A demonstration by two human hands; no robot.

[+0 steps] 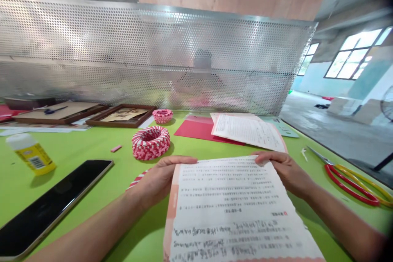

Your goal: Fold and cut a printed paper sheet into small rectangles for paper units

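A printed sheet of paper (230,196) with handwriting on its lower part and a ragged right edge is held up in front of me. My left hand (167,174) pinches its top left corner, thumb along the upper edge. At the top right corner, my right hand (284,170) grips the same sheet. Part of a red-and-white striped piece (139,179) shows behind my left wrist. Just beyond the left hand sits a woven red-and-white paper ring (151,151), with a smaller pink one (162,116) behind it.
Scissors (353,180) with red and yellow handles lie at right. More printed sheets (248,129) rest on red paper (196,129). On the left are a phone (55,204), a glue stick (32,155) and wooden frames (121,115). A perforated metal panel (138,57) stands behind the green table (107,143).
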